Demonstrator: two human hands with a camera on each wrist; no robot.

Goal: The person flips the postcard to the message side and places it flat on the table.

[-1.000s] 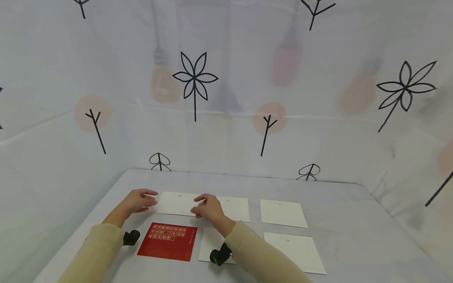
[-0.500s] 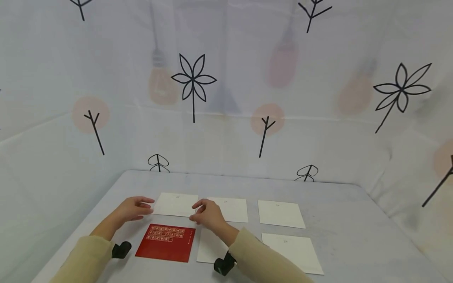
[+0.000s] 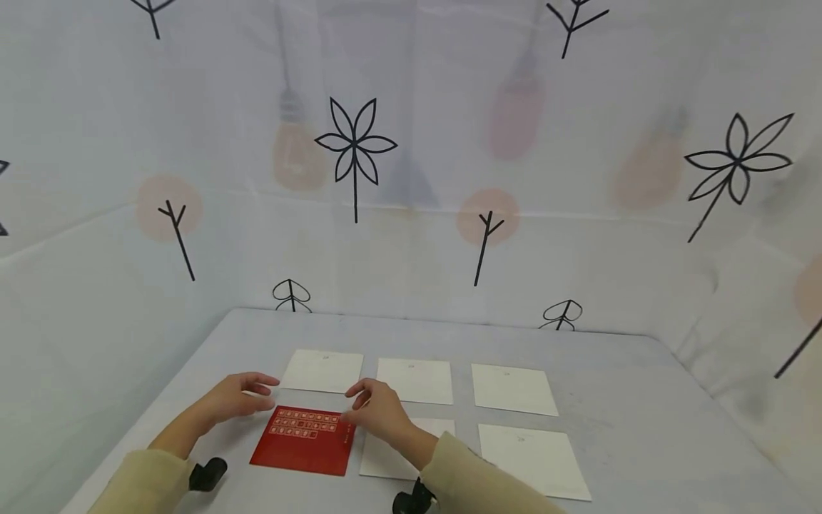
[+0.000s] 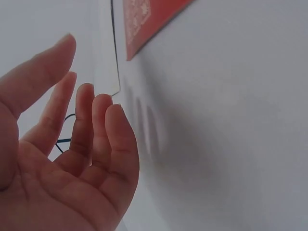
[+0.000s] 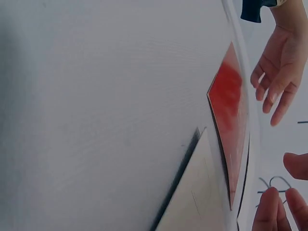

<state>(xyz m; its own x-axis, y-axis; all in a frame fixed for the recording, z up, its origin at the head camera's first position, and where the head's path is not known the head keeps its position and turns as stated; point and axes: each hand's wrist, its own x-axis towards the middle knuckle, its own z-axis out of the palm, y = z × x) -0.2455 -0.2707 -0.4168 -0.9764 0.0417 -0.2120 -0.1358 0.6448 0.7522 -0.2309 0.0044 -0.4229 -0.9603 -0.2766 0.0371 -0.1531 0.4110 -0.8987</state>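
A red card (image 3: 302,455) printed with rows of small pale squares lies flat on the table, front left among the cards. Off its upper left corner hovers my left hand (image 3: 231,400), its fingers loosely bent around nothing; the left wrist view shows bare space between thumb and fingers. My right hand (image 3: 382,414) is over the card's upper right corner, thumb and fingers apart. In the right wrist view the red card (image 5: 228,103) lies below both hands, and no contact shows. A white card (image 3: 321,373) lies just behind it.
More white cards lie in two rows: one at the back middle (image 3: 420,382), one at the back right (image 3: 514,389), one at the front right (image 3: 533,462). My right forearm partly covers the front middle white card (image 3: 382,457). A patterned cloth (image 3: 411,178) hangs behind the table.
Both hands have come from beside the back left white card towards me, down to the red card's upper corners. The left hand also shifted slightly left. The cards have stayed put.
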